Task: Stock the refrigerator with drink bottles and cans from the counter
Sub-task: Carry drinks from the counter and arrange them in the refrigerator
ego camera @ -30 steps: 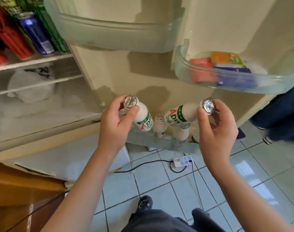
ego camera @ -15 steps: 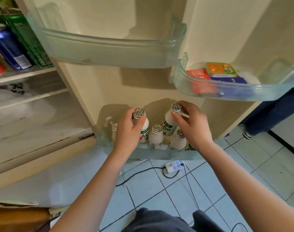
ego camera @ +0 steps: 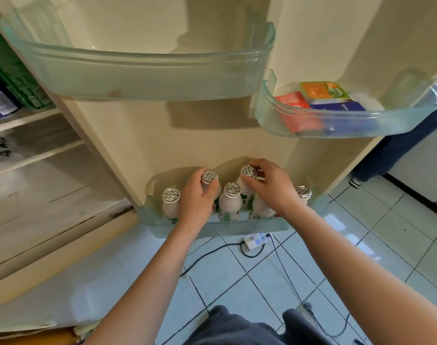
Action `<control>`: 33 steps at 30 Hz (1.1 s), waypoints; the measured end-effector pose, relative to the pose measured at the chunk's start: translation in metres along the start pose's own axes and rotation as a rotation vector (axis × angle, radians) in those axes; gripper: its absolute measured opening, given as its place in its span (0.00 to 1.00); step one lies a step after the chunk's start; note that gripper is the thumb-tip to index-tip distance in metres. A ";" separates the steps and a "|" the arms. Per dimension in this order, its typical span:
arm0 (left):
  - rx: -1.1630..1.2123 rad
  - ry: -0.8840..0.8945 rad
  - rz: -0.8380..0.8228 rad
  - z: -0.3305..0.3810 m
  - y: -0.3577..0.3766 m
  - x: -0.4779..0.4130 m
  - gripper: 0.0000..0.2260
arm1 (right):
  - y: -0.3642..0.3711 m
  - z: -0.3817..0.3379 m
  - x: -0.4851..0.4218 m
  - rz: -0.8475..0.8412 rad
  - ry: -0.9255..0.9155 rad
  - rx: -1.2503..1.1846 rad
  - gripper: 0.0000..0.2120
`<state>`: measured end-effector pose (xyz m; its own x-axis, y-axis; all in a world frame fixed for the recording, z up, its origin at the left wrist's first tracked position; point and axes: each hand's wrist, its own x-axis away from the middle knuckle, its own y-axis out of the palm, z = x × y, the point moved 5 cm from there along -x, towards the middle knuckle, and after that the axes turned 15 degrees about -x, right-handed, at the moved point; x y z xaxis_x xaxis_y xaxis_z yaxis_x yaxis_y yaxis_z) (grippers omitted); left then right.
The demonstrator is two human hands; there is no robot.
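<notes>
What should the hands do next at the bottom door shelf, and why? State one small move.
Probably let go of both bottles and draw the hands back. The left hand grips the left bottle and the right hand grips the right bottle. Both stand upright inside the bottom door shelf among other bottles. Whether their bases are seated is hidden.

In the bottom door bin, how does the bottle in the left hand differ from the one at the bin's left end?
The left-hand bottle is gripped round its neck by the left hand; the left-end bottle has no fingers round it. The left-hand bottle's body is mostly hidden; the left-end bottle's shows. The left-hand bottle sits further back than the left-end bottle. Both are white with silver foil caps, in the bottom door bin.
</notes>
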<state>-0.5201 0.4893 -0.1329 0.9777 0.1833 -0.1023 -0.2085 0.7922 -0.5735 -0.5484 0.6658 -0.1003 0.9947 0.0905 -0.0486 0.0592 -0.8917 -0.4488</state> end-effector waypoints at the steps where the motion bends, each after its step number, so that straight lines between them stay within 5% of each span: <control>1: -0.008 -0.015 -0.002 0.000 0.001 0.000 0.12 | 0.001 0.003 0.001 0.006 0.013 -0.011 0.17; 12: -0.019 0.056 0.031 0.017 -0.013 0.005 0.12 | 0.002 0.007 0.003 0.000 0.054 -0.076 0.17; 22: -0.020 0.558 0.311 0.068 -0.010 0.052 0.06 | -0.048 -0.025 0.078 0.366 -0.218 -0.059 0.09; 28: 0.000 0.671 0.033 0.090 0.049 0.091 0.07 | -0.091 0.044 0.167 0.581 -0.049 -0.074 0.08; 33: -0.166 0.540 -0.552 0.081 0.141 0.144 0.10 | -0.110 0.140 0.297 0.607 0.423 0.012 0.08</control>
<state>-0.4111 0.6750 -0.1625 0.8240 -0.5529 -0.1240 0.2750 0.5816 -0.7656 -0.2711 0.8526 -0.1908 0.7995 -0.5980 0.0561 -0.5101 -0.7254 -0.4622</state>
